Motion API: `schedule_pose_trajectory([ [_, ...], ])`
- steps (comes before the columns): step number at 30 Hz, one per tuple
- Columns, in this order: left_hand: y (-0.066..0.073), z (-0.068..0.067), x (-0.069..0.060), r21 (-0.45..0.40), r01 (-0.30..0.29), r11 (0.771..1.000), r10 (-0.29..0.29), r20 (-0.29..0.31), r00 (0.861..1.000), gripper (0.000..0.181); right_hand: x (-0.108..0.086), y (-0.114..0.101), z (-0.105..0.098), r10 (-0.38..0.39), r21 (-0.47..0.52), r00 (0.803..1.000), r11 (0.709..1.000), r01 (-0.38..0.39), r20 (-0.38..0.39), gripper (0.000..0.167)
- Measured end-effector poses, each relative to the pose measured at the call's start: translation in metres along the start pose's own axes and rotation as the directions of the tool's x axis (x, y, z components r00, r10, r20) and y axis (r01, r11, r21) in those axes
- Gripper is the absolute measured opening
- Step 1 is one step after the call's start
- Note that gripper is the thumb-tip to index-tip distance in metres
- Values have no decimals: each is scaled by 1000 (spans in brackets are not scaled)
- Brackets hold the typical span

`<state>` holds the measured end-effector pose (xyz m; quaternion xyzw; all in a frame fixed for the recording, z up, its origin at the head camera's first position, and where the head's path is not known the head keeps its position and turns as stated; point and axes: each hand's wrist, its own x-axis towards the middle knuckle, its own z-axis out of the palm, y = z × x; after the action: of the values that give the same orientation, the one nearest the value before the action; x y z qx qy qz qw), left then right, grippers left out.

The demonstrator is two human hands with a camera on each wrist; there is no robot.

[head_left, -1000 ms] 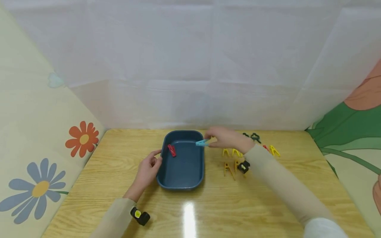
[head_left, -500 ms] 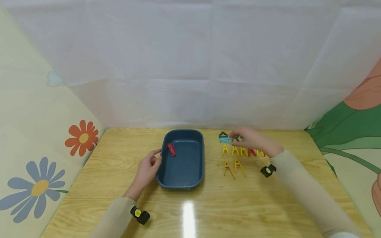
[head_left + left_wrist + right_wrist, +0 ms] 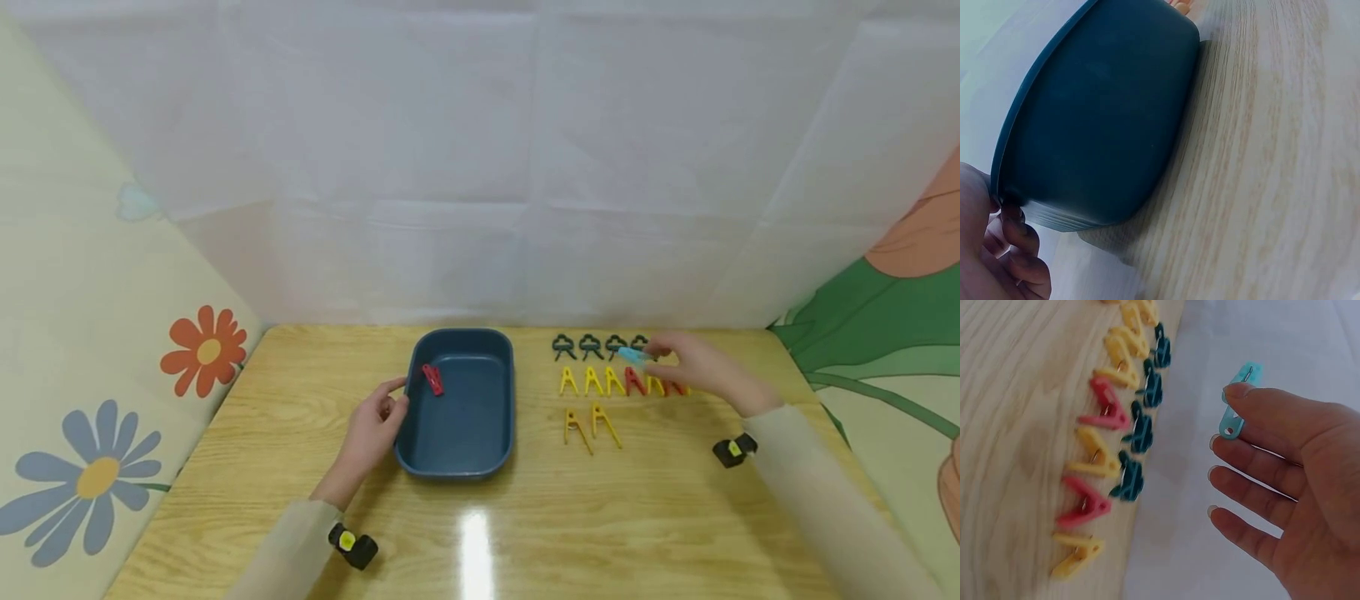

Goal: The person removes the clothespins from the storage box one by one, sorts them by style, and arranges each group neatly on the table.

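My right hand [image 3: 693,367] pinches a light blue clothespin [image 3: 633,356] between thumb and index finger. In the right wrist view that clothespin [image 3: 1231,422] is held up off the table, the other fingers spread loosely. At the tub's left side, my left hand [image 3: 371,425] grips the rim of a dark blue plastic tub [image 3: 456,473]. In the left wrist view the curled fingers [image 3: 1022,262] sit beneath the tub's rim [image 3: 1007,134]. A red clothespin [image 3: 432,379] lies inside the tub, near its left wall.
Right of the tub, dark green clips [image 3: 590,347] form a back row. Before them runs a row of yellow clothespins [image 3: 593,381] and red clothespins [image 3: 634,381], partly behind my right hand. Two orange-yellow clothespins [image 3: 606,423] lie nearer. A white sheet [image 3: 480,208] hangs behind the table.
My right hand has moved right, away from the tub, carrying the light blue clothespin over to the right end of the green clip row. The left hand and tub stay put.
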<state>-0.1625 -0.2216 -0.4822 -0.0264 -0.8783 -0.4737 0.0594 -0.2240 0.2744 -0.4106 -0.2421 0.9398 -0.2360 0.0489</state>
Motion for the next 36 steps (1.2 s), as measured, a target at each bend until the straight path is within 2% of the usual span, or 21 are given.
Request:
schedule_pose_trajectory([
  [5,3,0,-1,-2,12,1000,-12,0,1000,36,-16,18,-5,84,34,996,996,-84,3,28],
  [12,3,0,-1,5,18,1000,-18,3,1000,36,-33,41,-8,121,-6,993,993,-121,-9,30],
  [20,0,1,-1,9,3,1000,-3,-4,1000,36,-48,62,-3,201,-10,978,979,-202,-46,33],
  [30,0,0,-1,8,10,1000,-10,9,1000,37,-63,75,9,331,-23,941,942,-334,-75,42],
  [36,1,1,-1,7,13,1000,-13,3,1000,36,-66,74,15,395,-35,914,916,-400,-96,46],
])
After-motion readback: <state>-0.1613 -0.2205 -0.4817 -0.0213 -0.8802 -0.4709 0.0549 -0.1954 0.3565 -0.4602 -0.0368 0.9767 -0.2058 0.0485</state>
